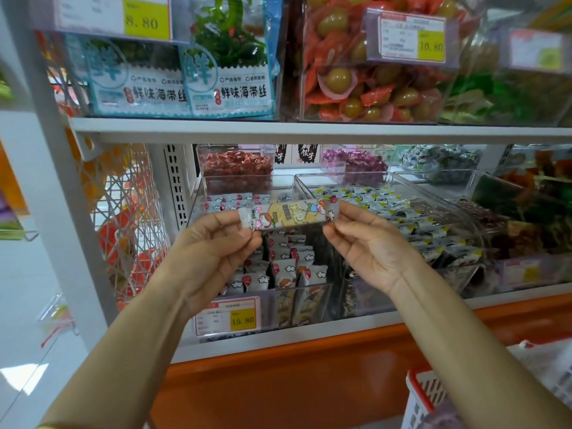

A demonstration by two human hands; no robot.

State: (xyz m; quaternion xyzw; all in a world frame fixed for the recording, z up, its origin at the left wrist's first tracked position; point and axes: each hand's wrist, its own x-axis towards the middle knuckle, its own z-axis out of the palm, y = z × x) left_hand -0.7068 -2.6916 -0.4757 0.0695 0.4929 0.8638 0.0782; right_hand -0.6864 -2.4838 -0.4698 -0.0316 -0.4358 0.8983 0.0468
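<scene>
Yellow and white, printed with cartoon figures, the snack packet [289, 213] is stretched level between both hands in front of the lower shelf, just above the clear bin [322, 292] that holds more of the same kind. The left hand [216, 239] pinches the packet's clear sealed end at nine o'clock between thumb and forefinger, with the other fingers curled beneath. The right hand [368, 243] pinches the opposite end at three o'clock in the same way, palm turned towards the camera. The writing on the packet's yellow panel is too blurred to read.

At six o'clock from the packet, on the bin's front, a price tag [229, 317] reads 15.80 on its yellow patch — the small print beside it cannot be made out. At three o'clock a neighbouring bin carries black, white and yellow sachets [399, 209].

On the upper shelf, at eleven o'clock, blue and white seaweed bags [229, 72] read 鲜味海带丝, with a large 鲜 in a circle; the tag above them [145, 21] reads 8.80. At one o'clock a tag [430, 46] reads 10.80 on a bin of green olives [339, 78] in orange wrappers. At five o'clock, low down, stands a red and white basket [424, 394].
</scene>
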